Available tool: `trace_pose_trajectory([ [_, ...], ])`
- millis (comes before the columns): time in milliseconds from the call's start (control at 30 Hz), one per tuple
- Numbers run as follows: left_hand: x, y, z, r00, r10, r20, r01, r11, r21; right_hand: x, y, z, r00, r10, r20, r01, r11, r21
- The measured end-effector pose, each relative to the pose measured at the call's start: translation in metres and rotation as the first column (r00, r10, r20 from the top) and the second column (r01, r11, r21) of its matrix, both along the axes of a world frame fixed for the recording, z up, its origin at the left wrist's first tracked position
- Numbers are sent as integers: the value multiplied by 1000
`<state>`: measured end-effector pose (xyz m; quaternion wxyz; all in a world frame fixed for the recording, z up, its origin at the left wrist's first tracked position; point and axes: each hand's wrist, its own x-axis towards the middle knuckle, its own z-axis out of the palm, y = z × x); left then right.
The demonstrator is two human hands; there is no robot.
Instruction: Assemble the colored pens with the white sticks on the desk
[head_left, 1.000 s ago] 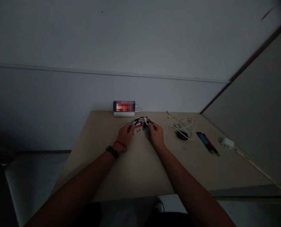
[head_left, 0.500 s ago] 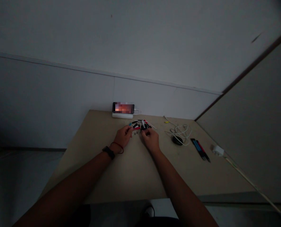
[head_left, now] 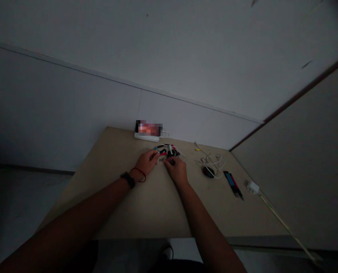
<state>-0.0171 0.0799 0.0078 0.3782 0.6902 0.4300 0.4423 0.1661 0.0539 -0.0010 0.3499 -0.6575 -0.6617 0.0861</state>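
A small heap of black, red and white pieces (head_left: 173, 151), some of them thin and stick-like, lies on the table beyond my hands. At the heap's left front is my left hand (head_left: 146, 162), its fingertips pinched together near a red piece (head_left: 163, 154). Whatever those fingers hold is too small and dark to make out. My right hand (head_left: 178, 170) is at the front of the heap, thumb and fingers closed together beside tiny grey bits (head_left: 161, 159) on the tabletop. What it pinches cannot be made out either.
A lit phone (head_left: 148, 129) leans on a white block (head_left: 146, 137) against the wall. To the right are a black mouse (head_left: 208, 171), a tangled white cable (head_left: 220, 163), black, blue and red pens (head_left: 233, 184), and a white plug (head_left: 253, 186) with its cord.
My right hand has shifted slightly left, its fingertips now closer to the tiny grey bits and my left hand. My left hand stays by the heap. The camera view has tilted a little.
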Motion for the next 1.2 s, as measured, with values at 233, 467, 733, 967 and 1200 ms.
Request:
trace_pose_trajectory([
  [233, 1, 2, -3, 1000, -16, 9, 15, 1000, 10, 0, 1, 0, 999, 30, 23, -30, 999, 13],
  [467, -1, 1, -2, 1000, -10, 4, 10, 1000, 1, -4, -1, 4, 989, -56, -135, 66, 995, 71],
  [733, 0, 1, -3, 1000, -11, 4, 11, 1000, 7, -9, -4, 13, 950, -43, -310, 86, 988, 127],
  [967, 1, -3, -1, 998, -67, -4, 67, 997, 25, -15, -7, 17, 865, 120, -487, -101, 993, 65],
  [1200, 1, -2, 0, 999, -30, 14, 30, 999, 45, -23, -14, 16, 758, 82, -647, -222, 965, -137],
])
